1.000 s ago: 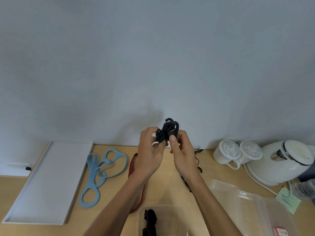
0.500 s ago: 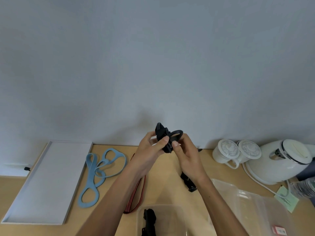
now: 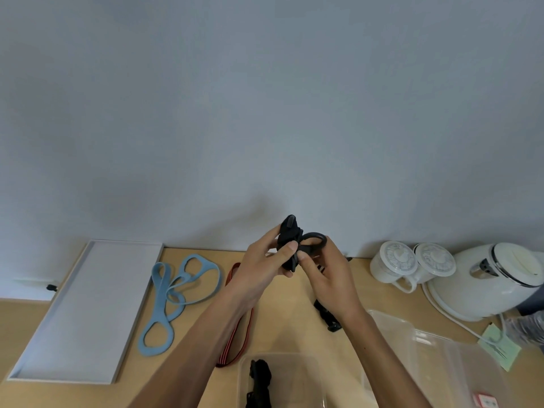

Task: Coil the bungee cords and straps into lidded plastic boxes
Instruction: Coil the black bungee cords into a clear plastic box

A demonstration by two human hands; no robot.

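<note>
Both hands are raised above the wooden table (image 3: 288, 325) and hold a black strap bundle (image 3: 290, 240). My left hand (image 3: 265, 266) grips the folded part, thumb across its front. My right hand (image 3: 326, 275) pinches the bundle beside a loop that sticks out to the right. The strap's loose end with a black buckle (image 3: 328, 318) lies on the table under my right wrist. A clear plastic box (image 3: 306, 369) at the near edge holds another black strap (image 3: 260, 378). On the table to the left lie a light blue strap (image 3: 176, 295) and a red striped strap (image 3: 244, 328).
A white shallow tray (image 3: 76, 313) lies at the far left. A clear lid or box (image 3: 435, 357) sits at the near right. Two white lidded mugs (image 3: 412, 260), a white kettle (image 3: 494, 278) with its cord and a green note (image 3: 500, 348) stand at the right.
The hands turned the black bundle: its hooked end, first on top, now points up left, and a loop sticks out right. The loose end came into view under my right wrist.
</note>
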